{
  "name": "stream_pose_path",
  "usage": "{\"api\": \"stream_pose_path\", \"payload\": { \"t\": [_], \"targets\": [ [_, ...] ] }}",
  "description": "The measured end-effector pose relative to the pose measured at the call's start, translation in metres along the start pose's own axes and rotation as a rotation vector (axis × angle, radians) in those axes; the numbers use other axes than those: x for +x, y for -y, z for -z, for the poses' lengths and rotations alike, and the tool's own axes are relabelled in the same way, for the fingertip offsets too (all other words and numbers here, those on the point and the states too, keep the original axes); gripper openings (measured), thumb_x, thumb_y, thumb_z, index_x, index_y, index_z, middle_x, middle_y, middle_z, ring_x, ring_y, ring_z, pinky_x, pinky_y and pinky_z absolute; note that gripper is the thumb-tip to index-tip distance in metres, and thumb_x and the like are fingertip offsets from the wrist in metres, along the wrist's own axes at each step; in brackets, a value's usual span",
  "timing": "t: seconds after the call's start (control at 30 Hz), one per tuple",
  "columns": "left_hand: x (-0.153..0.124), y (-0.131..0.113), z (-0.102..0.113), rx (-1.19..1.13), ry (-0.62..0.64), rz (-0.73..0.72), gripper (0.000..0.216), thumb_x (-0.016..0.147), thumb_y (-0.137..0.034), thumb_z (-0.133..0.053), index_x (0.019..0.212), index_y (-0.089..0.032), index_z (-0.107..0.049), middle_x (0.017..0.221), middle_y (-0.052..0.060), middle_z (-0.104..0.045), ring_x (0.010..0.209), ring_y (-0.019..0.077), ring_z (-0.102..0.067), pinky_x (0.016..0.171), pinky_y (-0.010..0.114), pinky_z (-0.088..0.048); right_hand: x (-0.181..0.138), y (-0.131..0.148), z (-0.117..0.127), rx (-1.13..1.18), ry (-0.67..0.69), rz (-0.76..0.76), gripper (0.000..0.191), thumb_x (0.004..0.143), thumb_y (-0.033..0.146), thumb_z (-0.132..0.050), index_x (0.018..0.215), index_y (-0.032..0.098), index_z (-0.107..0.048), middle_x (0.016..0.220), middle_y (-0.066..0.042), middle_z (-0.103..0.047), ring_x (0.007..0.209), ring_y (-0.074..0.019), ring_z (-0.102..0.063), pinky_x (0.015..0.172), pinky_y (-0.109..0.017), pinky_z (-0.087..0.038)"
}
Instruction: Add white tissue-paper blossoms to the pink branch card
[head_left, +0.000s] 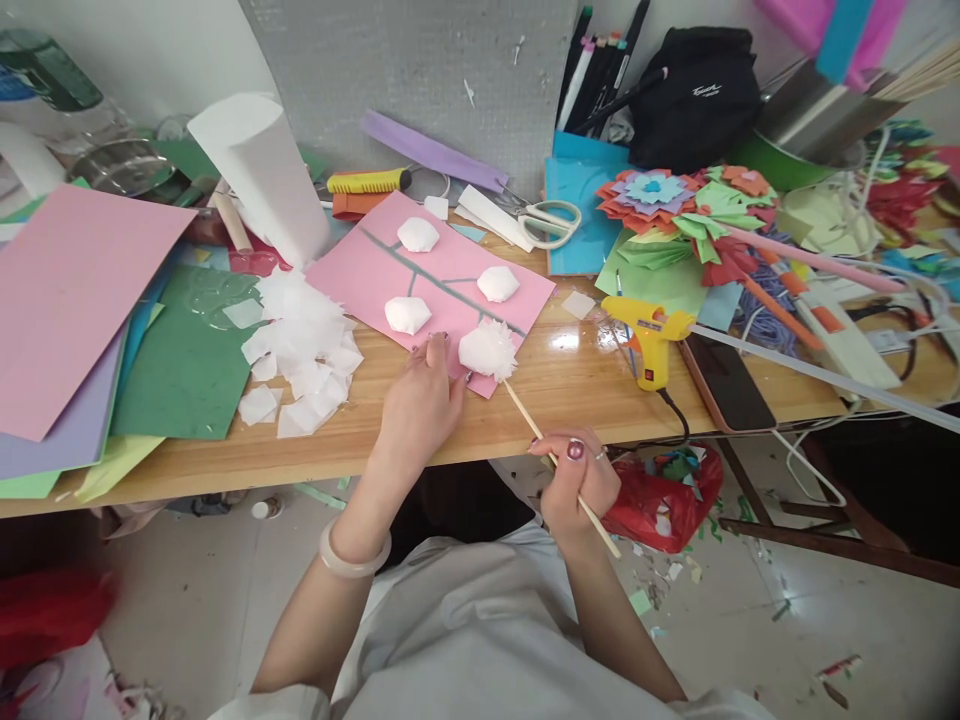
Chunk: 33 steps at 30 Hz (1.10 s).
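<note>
Right hand (579,482): fingers are pinched together on the wooden stick (559,467), gripped near its lower end, just off the table's front edge
Wooden stick: a thin skewer, its long axis running from about 5 o'clock up to 11 o'clock; the lower end sticks out below the right hand, the upper tip is pushed into the fluffed tissue flower (488,349)
Left hand (420,395): laid palm down on the near corner of the pink card (431,275), fingers extended and close together, fingertips touching the card just at 9 o'clock of the fluffed tissue flower; nothing is clamped
Fluffed tissue flower: white, frayed at the edges, seated on the near right corner of the pink card
Pink card: laid on the wooden table (570,385), bearing a grey branch drawing and three smooth white tissue pads (409,314)
Tissue scraps (300,345): a loose white heap at 9 o'clock of the card, on green paper
Glue gun (646,328): yellow, standing on the table at 3 o'clock of the flower, nozzle pointed left
Scissors (551,220): white-handled, lying at 1 o'clock of the card
Paper flowers (675,205): folded, multicoloured, at 2 o'clock by the back wall
Bracelet (354,555): pale bangle worn on the left wrist
</note>
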<state>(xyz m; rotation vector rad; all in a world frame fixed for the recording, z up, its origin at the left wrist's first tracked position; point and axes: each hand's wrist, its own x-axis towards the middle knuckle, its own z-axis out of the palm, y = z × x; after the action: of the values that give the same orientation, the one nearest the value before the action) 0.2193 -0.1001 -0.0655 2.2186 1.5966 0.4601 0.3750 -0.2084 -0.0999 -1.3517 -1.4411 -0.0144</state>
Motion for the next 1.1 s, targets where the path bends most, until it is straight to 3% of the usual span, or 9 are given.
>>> {"api": "stream_pose_path", "payload": {
  "t": [0.23,0.47,0.67,0.8,0.9,1.1],
  "targets": [
    [0.001,0.004,0.005,0.004,0.017,-0.007,0.051,0.096,-0.030,-0.049,0.143,-0.012,-0.040,0.138,0.021,-0.059,0.128,0.0335,-0.058,0.096,0.046,-0.053,0.003,0.006,0.005,0.053,-0.107,-0.109,0.039,0.100,0.018,-0.035,0.074,0.022,-0.064,0.069,-0.002,-0.065,0.069,-0.0166,-0.062,0.067,-0.032,-0.049],
    [0.002,0.010,0.017,0.040,0.091,-0.079,0.050,0.094,-0.029,-0.051,0.140,-0.012,-0.043,0.134,0.021,-0.062,0.116,0.0345,-0.065,0.088,0.046,-0.056,0.020,-0.003,-0.001,0.162,-0.036,-0.433,0.017,0.095,0.035,-0.055,0.094,0.021,-0.066,0.091,-0.003,-0.066,0.084,-0.0174,-0.063,0.077,-0.032,-0.051],
    [0.003,0.033,0.034,-0.078,0.175,-0.165,0.044,0.094,-0.030,-0.047,0.137,-0.018,-0.049,0.131,0.011,-0.068,0.119,0.0285,-0.065,0.096,0.040,-0.053,0.028,0.004,0.009,0.212,-0.110,-0.344,0.025,0.097,0.030,-0.052,0.077,0.022,-0.066,0.076,0.000,-0.065,0.077,-0.0166,-0.061,0.074,-0.030,-0.046],
    [0.004,0.046,0.044,-0.184,0.282,-0.210,0.060,0.092,-0.028,-0.047,0.150,-0.020,-0.036,0.130,0.006,-0.068,0.126,0.0244,-0.061,0.104,0.037,-0.049,0.022,0.005,0.013,0.390,-0.111,-0.347,0.042,0.099,0.028,-0.046,0.059,0.021,-0.057,0.056,0.001,-0.056,0.059,-0.0149,-0.055,0.063,-0.031,-0.044],
    [0.001,0.053,0.044,-0.215,0.290,-0.246,0.066,0.090,-0.026,-0.048,0.154,-0.019,-0.030,0.136,0.006,-0.064,0.131,0.0236,-0.056,0.109,0.038,-0.045,0.016,0.008,0.013,0.453,-0.049,-0.317,0.048,0.100,0.026,-0.043,0.054,0.021,-0.056,0.048,0.002,-0.052,0.050,-0.0139,-0.053,0.055,-0.031,-0.041],
    [-0.005,0.056,0.036,-0.247,0.235,-0.260,0.065,0.087,-0.025,-0.050,0.150,-0.017,-0.036,0.143,0.008,-0.058,0.136,0.0253,-0.052,0.112,0.044,-0.043,0.012,0.018,0.009,0.332,0.086,-0.304,0.049,0.099,0.027,-0.042,0.053,0.021,-0.057,0.049,0.001,-0.054,0.050,-0.0137,-0.055,0.053,-0.031,-0.042]
  ]
}}
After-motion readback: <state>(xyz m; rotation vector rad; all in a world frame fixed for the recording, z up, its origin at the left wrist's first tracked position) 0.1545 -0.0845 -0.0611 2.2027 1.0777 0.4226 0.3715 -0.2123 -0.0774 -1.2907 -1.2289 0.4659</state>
